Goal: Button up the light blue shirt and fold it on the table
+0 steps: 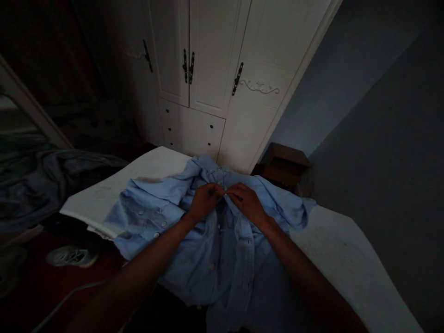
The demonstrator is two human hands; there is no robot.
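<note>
A light blue button-up shirt [194, 259] lies spread across a white board, its collar [205, 163] at the far side and its front edge hanging toward me. The lower front is unfastened; a pale button [212, 267] shows on one edge and buttonholes on the other. My left hand [205, 200] is closed, pinching the shirt's front edge just below the collar. Right beside it, my right hand [245, 200] pinches the opposite front edge, fingertips almost meeting the left ones. Whatever lies between the fingertips is too small and dark to make out.
The white board [333, 249] stretches out on both sides under the shirt. Behind it stands a white wardrobe [208, 60] with drawers. A brown wooden cabinet [284, 159] is at the back right. Dark clothes [52, 180] are piled left; a shoe [72, 255] and a cable [69, 296] are on the red floor.
</note>
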